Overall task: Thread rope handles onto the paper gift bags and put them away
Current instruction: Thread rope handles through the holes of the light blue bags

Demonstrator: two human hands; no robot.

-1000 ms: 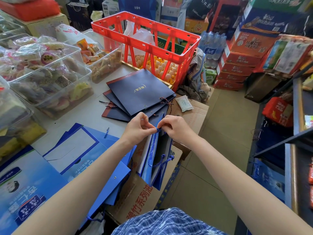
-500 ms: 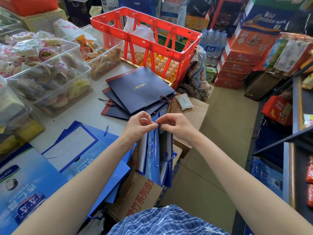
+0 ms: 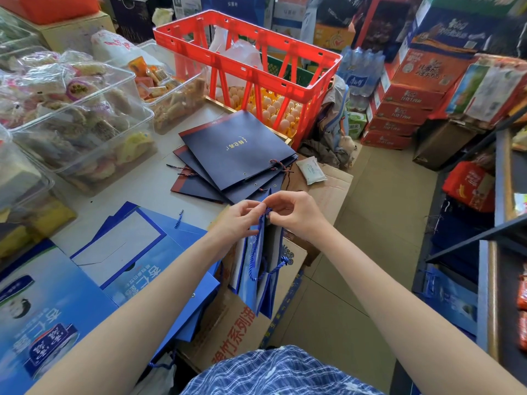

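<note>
Both hands are meeting at the top edge of a blue gift bag [image 3: 261, 269], which is hanging upright in the air over a cardboard box [image 3: 228, 323] beside the table [image 3: 137, 189]. The left hand [image 3: 238, 220] is pinching the bag's rim, fingers curled in tight, while the right hand [image 3: 296, 215] is pinching the end of a blue rope handle [image 3: 263, 215] right at that same rim; the fingertips of the 2 hands are all but touching. Lower down, a loop of the same rope [image 3: 273, 269] is dangling against the side of the bag (whether the pinched end is already through a hole is hidden by the fingers).

On the table, just beyond the hands, a fanned stack of dark navy bags [image 3: 236, 155] is lying flat, the top 1 showing small gold lettering and twisted red-and-blue cord [image 3: 278, 165] at its edge. Nearer the person, flat light-blue bags [image 3: 134, 252] are lying spread out, partly under the left forearm, with 1 short loose piece of blue rope [image 3: 179, 218] resting on them. A red plastic crate [image 3: 251, 61] is standing at the far end of the table over trays of eggs [image 3: 271, 109], and clear tubs of wrapped snacks [image 3: 79, 118] are lining the left side.
</note>
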